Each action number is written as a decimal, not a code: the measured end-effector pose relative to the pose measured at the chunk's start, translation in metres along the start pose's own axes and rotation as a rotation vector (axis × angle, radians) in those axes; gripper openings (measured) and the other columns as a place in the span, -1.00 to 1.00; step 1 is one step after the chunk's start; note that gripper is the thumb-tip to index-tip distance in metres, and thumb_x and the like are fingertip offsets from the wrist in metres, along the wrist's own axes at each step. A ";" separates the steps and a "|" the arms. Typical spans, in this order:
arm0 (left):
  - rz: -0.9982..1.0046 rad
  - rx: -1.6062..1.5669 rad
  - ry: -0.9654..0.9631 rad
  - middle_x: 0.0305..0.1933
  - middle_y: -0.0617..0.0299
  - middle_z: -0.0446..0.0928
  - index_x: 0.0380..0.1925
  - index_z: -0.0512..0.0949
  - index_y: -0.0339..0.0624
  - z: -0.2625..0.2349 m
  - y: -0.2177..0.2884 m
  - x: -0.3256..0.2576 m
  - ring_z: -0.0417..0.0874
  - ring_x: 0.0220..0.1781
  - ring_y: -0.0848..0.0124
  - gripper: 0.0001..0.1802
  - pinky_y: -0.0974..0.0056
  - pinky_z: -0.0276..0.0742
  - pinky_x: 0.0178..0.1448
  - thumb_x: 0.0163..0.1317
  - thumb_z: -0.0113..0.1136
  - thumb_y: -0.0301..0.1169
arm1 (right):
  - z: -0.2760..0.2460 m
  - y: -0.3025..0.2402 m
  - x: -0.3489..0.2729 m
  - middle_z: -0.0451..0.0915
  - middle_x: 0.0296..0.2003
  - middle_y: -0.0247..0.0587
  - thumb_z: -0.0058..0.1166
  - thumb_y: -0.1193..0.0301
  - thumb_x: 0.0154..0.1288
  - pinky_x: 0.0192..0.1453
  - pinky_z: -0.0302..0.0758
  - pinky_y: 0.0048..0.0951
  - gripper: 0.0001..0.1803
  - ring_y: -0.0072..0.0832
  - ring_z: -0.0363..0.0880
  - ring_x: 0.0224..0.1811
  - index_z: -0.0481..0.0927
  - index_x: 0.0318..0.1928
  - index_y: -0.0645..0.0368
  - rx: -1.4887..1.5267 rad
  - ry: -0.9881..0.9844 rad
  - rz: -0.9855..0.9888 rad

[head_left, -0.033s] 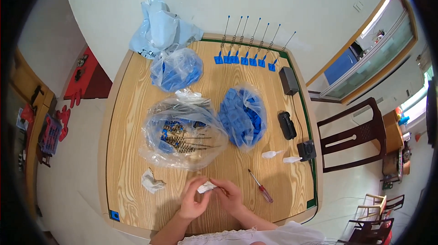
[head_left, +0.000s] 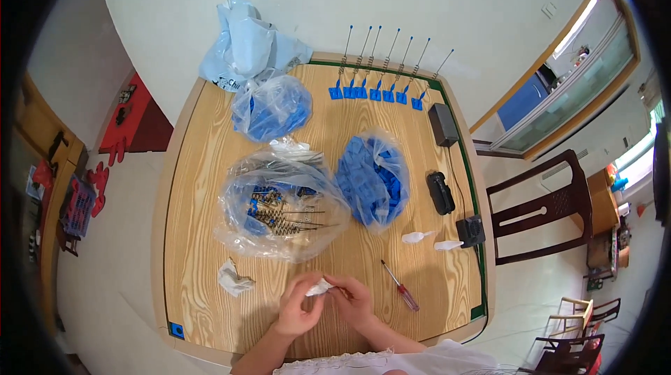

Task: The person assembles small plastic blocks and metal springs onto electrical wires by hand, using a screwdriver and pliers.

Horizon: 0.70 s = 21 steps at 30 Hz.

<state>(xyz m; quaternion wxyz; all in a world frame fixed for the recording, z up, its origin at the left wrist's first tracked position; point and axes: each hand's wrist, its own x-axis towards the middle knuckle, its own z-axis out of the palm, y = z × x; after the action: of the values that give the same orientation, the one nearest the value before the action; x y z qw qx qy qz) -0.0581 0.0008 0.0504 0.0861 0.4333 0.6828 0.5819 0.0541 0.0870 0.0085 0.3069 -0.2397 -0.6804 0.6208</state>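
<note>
My left hand [head_left: 297, 311] and my right hand [head_left: 354, 301] meet at the near edge of a wooden table [head_left: 203, 235]. Together they pinch a small crumpled white piece [head_left: 319, 287], which looks like thin paper or plastic. Just beyond them lies an open clear bag [head_left: 279, 211] with metal springs and blue parts inside. A red-handled screwdriver [head_left: 402, 287] lies to the right of my right hand. Another crumpled white scrap [head_left: 234, 278] lies to the left of my left hand.
Two more bags of blue plastic parts [head_left: 374, 179] [head_left: 269, 109] lie mid-table, and a pale blue bag [head_left: 244, 46] is at the far left corner. Blue bases with spring rods [head_left: 381, 88] line the far edge. Black boxes [head_left: 442, 123] [head_left: 440, 192] and two white pieces [head_left: 419, 237] sit right. A dark chair [head_left: 538, 211] stands beyond.
</note>
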 end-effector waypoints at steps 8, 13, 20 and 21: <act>-0.001 -0.015 -0.059 -0.17 0.04 0.50 -0.12 0.52 -0.26 -0.001 -0.012 -0.007 0.59 -0.18 0.20 -0.62 0.32 0.52 -0.14 -0.02 0.15 -0.69 | 0.005 -0.004 0.000 0.57 -0.23 -0.20 0.02 0.68 0.20 -0.10 0.54 -0.51 -0.75 -0.49 0.57 -0.19 0.49 -0.08 0.31 0.121 0.044 0.258; -0.158 -0.064 -0.015 -0.24 0.05 0.49 -0.21 0.49 -0.27 -0.003 -0.014 -0.009 0.58 -0.24 0.20 -0.71 0.33 0.49 -0.19 0.00 0.17 -0.65 | 0.010 -0.029 0.014 0.53 -0.12 -0.16 0.06 0.68 0.15 -0.06 0.52 -0.49 -0.65 -0.45 0.53 -0.09 0.48 -0.01 0.28 -0.124 0.050 -0.033; -0.259 -0.185 0.012 -0.25 0.06 0.49 -0.20 0.48 -0.28 -0.001 -0.011 -0.007 0.57 -0.23 0.22 -0.71 0.32 0.47 -0.15 0.01 0.19 -0.63 | 0.004 -0.027 0.015 0.49 -0.11 -0.14 0.09 0.71 0.07 -0.04 0.50 -0.49 -0.56 -0.42 0.51 -0.07 0.51 0.02 0.23 -0.170 -0.103 -0.015; -0.221 -0.159 -0.013 -0.22 0.06 0.49 -0.20 0.48 -0.28 -0.002 -0.011 -0.006 0.57 -0.20 0.22 -0.70 0.31 0.47 -0.12 0.00 0.19 -0.63 | 0.003 -0.023 0.014 0.50 -0.13 -0.14 0.09 0.71 0.07 -0.04 0.50 -0.50 -0.57 -0.42 0.51 -0.08 0.51 0.02 0.23 -0.136 -0.092 0.030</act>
<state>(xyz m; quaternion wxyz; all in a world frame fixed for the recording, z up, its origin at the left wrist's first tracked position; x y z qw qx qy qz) -0.0610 -0.0037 0.0390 0.1882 0.3512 0.6774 0.6183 0.0435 0.0925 0.0328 0.2491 -0.2416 -0.7306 0.5881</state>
